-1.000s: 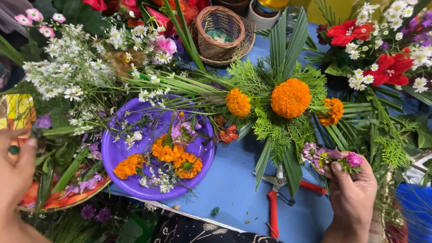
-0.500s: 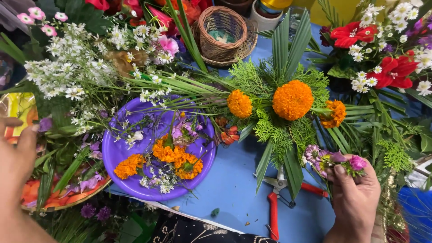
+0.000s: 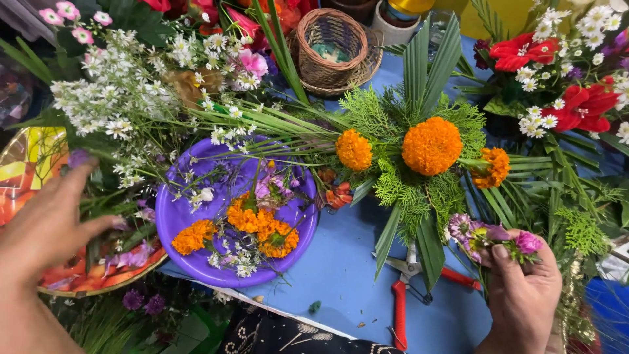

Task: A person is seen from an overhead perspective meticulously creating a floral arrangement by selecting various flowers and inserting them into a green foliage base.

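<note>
Right hand (image 3: 521, 298): fingers pinched around a small bunch of purple and pink flowers (image 3: 488, 237), held at the lower right just beside the leaf arrangement (image 3: 419, 157), which carries three orange marigolds on fern and palm leaves.

Left hand (image 3: 46, 226): fingers spread, holding nothing, raised over the multicoloured tray (image 3: 26, 164) at the left edge; a purple bloom (image 3: 78, 157) sits at one fingertip, contact cannot be told.

Containers:
- Purple plastic plate (image 3: 183, 219), centre left, on the blue counter (image 3: 341, 262): holds orange marigolds, small white daisies and pink petals.
- Multicoloured tray: holds green stems and pink petals.
- Wicker basket (image 3: 331, 49), top centre: contents unclear, something green inside.

Red-handled scissors (image 3: 406, 295) lie on the counter under the leaf tips, near the right hand. Red flowers (image 3: 563, 78) stand at the upper right.
</note>
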